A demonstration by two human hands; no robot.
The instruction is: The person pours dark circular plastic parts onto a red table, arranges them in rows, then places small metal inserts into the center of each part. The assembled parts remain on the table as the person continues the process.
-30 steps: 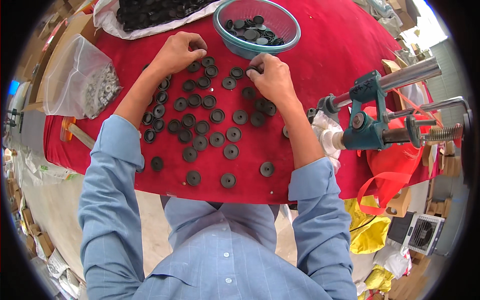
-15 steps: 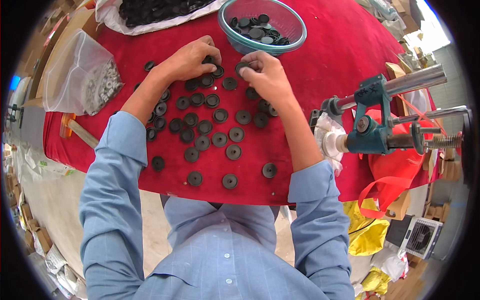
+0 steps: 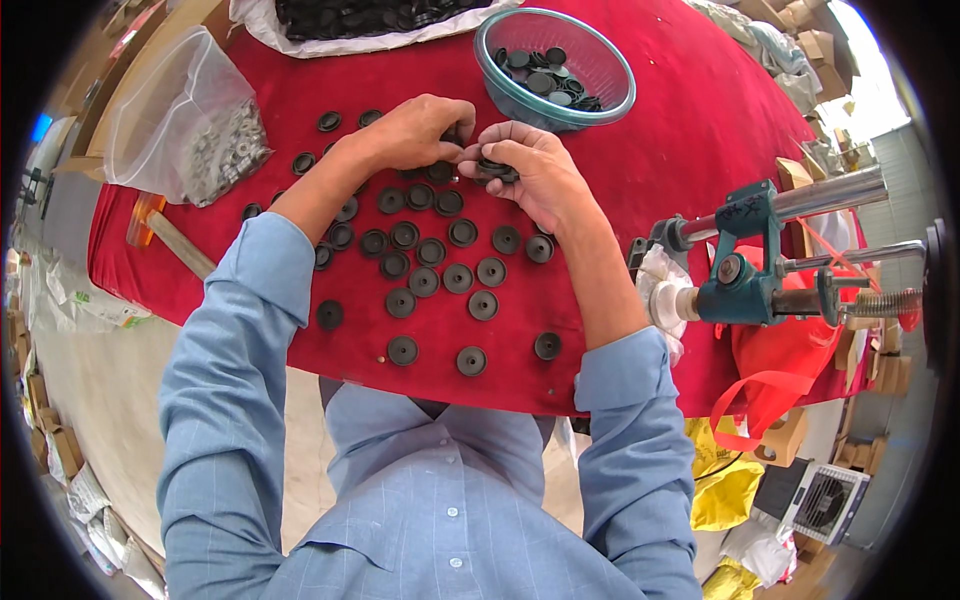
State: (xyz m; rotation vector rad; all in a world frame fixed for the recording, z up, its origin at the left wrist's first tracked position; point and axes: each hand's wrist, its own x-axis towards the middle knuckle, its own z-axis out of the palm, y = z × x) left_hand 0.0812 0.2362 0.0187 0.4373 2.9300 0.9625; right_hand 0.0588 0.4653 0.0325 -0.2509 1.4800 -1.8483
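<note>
Working hands: left hand [image 3: 415,130] and right hand [image 3: 530,170] meet over the far middle of the red bench [image 3: 700,130].
Fingers: both sets pinch together on one black disc [image 3: 492,167]; how tightly the left ones grip, I cannot tell.
Disc axis: round, no long axis; which way it faces cannot be told.
Bowl: teal mesh bowl [image 3: 610,100] holds more black discs, just beyond the hands.
Bag: clear bag [image 3: 160,100] of small silvery parts, far left.
Rows: flat discs [image 3: 430,270] lie on the cloth, near the forearms.
</note>
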